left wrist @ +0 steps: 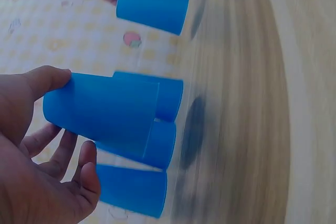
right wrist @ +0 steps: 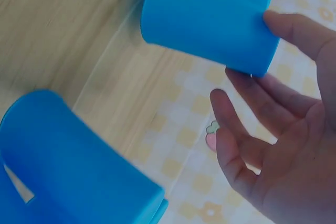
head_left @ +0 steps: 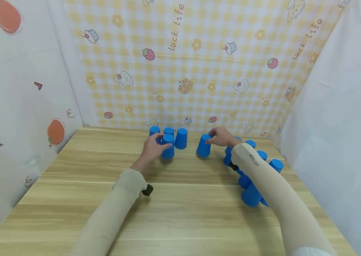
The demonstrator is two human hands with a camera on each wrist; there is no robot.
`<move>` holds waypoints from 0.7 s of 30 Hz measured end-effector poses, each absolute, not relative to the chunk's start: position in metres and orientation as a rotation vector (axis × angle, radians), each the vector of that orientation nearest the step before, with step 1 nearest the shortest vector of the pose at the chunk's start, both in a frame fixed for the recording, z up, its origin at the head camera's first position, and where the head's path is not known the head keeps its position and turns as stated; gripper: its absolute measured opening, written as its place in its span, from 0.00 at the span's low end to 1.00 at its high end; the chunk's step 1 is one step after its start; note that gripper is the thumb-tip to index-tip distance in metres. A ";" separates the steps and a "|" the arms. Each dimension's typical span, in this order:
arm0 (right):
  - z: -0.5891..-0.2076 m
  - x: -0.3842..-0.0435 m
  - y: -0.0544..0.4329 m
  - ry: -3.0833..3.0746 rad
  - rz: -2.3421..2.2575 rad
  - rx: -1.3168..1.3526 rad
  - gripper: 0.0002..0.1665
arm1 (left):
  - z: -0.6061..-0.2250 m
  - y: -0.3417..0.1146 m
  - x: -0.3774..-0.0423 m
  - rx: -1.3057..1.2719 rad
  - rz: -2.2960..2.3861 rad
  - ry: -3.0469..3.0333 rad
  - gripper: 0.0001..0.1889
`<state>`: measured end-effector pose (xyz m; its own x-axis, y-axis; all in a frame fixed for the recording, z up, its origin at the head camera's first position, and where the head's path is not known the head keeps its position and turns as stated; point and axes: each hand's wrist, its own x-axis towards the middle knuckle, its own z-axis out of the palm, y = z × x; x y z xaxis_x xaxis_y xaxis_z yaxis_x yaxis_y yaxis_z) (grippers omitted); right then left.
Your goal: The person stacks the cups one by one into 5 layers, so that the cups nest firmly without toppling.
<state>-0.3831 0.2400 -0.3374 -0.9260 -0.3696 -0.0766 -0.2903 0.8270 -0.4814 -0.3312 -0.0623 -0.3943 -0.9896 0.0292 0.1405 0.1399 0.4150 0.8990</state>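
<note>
Wood-grain tabletop (head_left: 183, 220), upturned blue cups (head_left: 181, 139), most clustered (right side)

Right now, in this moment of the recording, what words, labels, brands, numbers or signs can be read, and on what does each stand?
"luck life": on the yellow-checked backdrop, above its middle.
"luck life": again on that backdrop, towards its right edge.
Right sleeve: small dark lettering, too small to read.
Left sleeve: small lettering, also unreadable.
Blue cups: no text visible.

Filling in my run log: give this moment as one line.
left hand: pinches blue cup; right hand: pinches second blue cup; three cups near left hand; more cups partly behind right sleeve
</note>
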 end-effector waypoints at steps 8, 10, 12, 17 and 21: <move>-0.343 -0.388 0.229 2.893 -0.754 -0.411 0.28 | -0.398 -0.092 -0.342 0.003 -1.659 -2.559 0.31; -0.345 -0.388 0.226 2.908 -0.765 -0.376 0.28 | -0.401 -0.097 -0.345 0.025 -1.664 -2.572 0.31; -0.347 -0.389 0.222 2.918 -0.782 -0.341 0.28 | -0.403 -0.101 -0.347 0.050 -1.664 -2.574 0.31; -0.350 -0.389 0.214 2.924 -0.841 -0.273 0.28 | -0.404 -0.112 -0.354 0.113 -1.665 -2.539 0.29; -0.353 -0.389 0.210 2.930 -0.854 -0.224 0.28 | -0.403 -0.119 -0.358 0.156 -1.675 -2.532 0.30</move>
